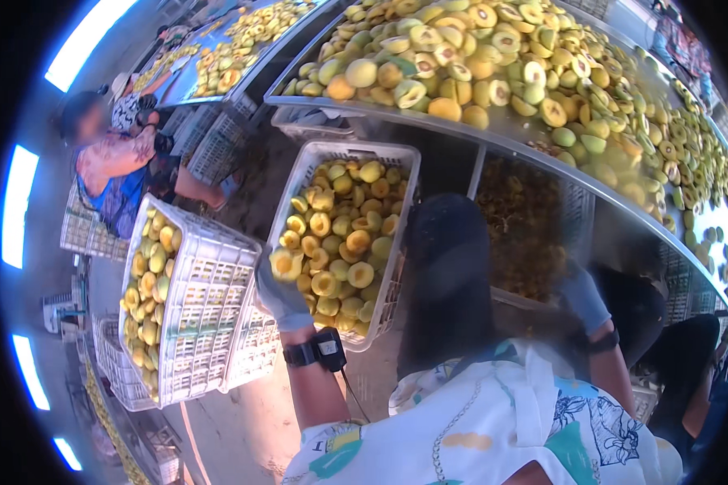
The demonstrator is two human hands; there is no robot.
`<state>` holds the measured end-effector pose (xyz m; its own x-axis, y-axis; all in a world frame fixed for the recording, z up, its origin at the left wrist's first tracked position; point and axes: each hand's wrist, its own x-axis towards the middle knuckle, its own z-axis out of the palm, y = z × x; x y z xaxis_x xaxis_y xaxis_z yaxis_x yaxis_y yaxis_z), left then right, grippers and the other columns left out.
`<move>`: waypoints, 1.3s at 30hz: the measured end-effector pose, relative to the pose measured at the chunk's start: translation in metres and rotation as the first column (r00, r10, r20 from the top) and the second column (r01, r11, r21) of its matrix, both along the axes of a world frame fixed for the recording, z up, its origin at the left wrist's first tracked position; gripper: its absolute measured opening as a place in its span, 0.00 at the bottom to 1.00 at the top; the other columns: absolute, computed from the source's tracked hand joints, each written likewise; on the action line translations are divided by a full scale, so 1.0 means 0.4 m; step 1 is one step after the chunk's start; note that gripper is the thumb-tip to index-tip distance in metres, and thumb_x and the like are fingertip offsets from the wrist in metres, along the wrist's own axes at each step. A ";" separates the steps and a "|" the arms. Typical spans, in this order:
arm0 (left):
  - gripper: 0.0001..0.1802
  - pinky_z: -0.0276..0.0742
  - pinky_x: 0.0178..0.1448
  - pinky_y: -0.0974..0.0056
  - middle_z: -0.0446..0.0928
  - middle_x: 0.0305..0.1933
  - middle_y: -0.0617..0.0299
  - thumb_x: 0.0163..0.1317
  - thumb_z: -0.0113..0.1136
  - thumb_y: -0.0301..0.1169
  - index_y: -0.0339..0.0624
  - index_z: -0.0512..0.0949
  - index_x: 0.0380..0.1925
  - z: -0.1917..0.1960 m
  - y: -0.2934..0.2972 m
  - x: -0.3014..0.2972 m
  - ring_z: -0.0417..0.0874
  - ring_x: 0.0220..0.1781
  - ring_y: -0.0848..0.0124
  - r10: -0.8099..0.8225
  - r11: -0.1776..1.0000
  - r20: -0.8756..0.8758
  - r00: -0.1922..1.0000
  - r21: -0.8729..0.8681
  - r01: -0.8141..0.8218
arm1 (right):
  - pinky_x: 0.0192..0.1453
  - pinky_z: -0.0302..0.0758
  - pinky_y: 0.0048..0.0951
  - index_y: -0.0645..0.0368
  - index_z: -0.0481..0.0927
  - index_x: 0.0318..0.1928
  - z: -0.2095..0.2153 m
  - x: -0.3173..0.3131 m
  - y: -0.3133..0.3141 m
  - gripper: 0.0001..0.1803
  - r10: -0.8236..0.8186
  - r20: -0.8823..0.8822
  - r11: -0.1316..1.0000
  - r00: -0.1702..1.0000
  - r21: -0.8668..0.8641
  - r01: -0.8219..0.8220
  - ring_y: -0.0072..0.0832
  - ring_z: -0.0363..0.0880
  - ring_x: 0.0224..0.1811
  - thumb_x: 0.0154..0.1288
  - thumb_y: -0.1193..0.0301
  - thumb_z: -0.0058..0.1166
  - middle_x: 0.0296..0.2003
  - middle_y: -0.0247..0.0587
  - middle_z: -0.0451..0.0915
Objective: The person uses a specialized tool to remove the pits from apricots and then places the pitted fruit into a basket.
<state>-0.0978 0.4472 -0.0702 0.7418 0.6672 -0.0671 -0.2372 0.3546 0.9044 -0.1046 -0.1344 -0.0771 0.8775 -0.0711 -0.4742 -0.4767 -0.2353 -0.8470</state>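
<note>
My left hand (285, 301), in a pale grey glove with a dark strap at the wrist, is at the left rim of a white plastic crate (411, 174). Its fingers are closed on a pitted yellow peach half (285, 264). Many more halves, yellow to green, fill that crate. My right hand (582, 299), also gloved, hangs beside the right edge of a crate of brown pits (522, 218) under the table. Motion and shade blur its fingers, so whether it holds anything is unclear.
A metal-edged table (469, 131) heaped with cut fruit spans the far side. Left of me stands a stacked white crate (210, 311) full of halves. A seated person (113, 166) is farther left, near another fruit table (194, 77). Dark-trousered legs (679, 364) are at right.
</note>
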 end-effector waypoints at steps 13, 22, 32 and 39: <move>0.15 0.75 0.52 0.47 0.76 0.49 0.43 0.57 0.56 0.29 0.37 0.76 0.45 -0.328 -0.236 0.039 0.77 0.50 0.46 0.282 0.286 -0.672 0.685 0.740 0.608 | 0.39 0.79 0.40 0.55 0.80 0.47 -0.177 0.035 -0.051 0.15 0.403 0.042 0.664 0.914 -0.701 -0.261 0.46 0.84 0.38 0.64 0.63 0.55 0.36 0.51 0.84; 0.16 0.77 0.50 0.48 0.81 0.43 0.42 0.60 0.54 0.30 0.38 0.79 0.47 -0.217 -0.337 0.458 0.82 0.47 0.45 0.060 0.222 -0.693 0.719 0.711 0.667 | 0.34 0.78 0.43 0.53 0.79 0.50 -0.292 -0.085 -0.033 0.14 0.125 0.060 0.903 0.990 -0.421 -0.088 0.48 0.84 0.35 0.64 0.67 0.55 0.31 0.49 0.83; 0.11 0.79 0.49 0.55 0.83 0.39 0.48 0.61 0.60 0.31 0.37 0.83 0.40 0.226 -0.591 0.586 0.83 0.43 0.51 -0.353 0.292 -0.006 0.936 0.949 0.116 | 0.37 0.78 0.45 0.53 0.73 0.60 -0.442 -0.126 -0.064 0.22 0.841 -0.515 -0.454 0.167 -0.839 -0.300 0.49 0.84 0.35 0.67 0.64 0.52 0.36 0.50 0.83; 0.20 0.81 0.44 0.50 0.83 0.37 0.45 0.55 0.64 0.46 0.39 0.83 0.34 0.258 -0.759 0.765 0.85 0.40 0.48 -0.069 -0.347 -0.447 0.892 0.849 0.399 | 0.31 0.77 0.34 0.58 0.71 0.62 -0.057 -0.040 0.009 0.21 0.657 0.068 0.359 0.751 -0.904 -0.233 0.38 0.79 0.24 0.70 0.69 0.44 0.36 0.42 0.82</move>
